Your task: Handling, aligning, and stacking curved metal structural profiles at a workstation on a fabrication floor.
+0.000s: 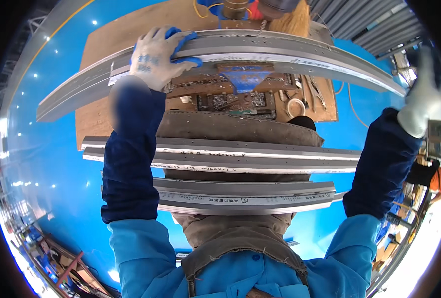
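A long grey metal profile (300, 48) with a white printed strip lies crosswise over the workbench. My left hand (156, 57), in a white glove with blue fingertips, grips it left of the middle, fingers over the far side and thumb on the near side. Just above the profile, right of centre, a drill bit (263, 25) points down from a machine head (279, 5). Raised at the far right is my gloved right hand (421, 99), beyond the profile's right end. Its fingers are dark and blurred, so what they touch cannot be made out.
Under the profile stands a blue metal support (245, 78). Pliers (315, 92) and a round container (295, 107) lie on the wooden bench (94, 119). More grey profiles (250, 188) lie across near my lap. A straw brush (292, 22) and stacked grey bars (364, 22) are behind.
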`<state>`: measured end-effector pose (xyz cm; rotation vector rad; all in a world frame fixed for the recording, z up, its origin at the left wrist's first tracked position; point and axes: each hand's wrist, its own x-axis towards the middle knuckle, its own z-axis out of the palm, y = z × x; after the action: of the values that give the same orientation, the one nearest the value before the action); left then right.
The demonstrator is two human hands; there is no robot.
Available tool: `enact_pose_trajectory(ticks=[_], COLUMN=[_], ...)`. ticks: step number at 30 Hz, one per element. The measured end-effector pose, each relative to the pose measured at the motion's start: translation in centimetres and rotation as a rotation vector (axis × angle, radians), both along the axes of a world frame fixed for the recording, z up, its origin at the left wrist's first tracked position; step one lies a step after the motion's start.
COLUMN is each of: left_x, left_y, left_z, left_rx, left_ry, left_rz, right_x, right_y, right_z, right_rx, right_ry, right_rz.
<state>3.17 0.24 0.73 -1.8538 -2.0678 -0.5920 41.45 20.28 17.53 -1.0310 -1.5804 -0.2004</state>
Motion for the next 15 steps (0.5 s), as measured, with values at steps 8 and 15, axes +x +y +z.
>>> enact_pose_trajectory(ticks=[8, 15], left_x=[-7.2, -2.0], left_y=[-7.9, -1.6], left_z=[-1.1, -1.7], left_rx=[0.174, 0.171], left_ry=[-0.220, -0.150], left_rz=[0.142, 0.037], right_x=[10.0, 8.5], right_y=[9.6, 11.2], right_z=[-16.8, -2.9], right_rx=[-0.795, -0.409], right_ry=[-0.187, -0.139], right_rz=[0.286, -0.070])
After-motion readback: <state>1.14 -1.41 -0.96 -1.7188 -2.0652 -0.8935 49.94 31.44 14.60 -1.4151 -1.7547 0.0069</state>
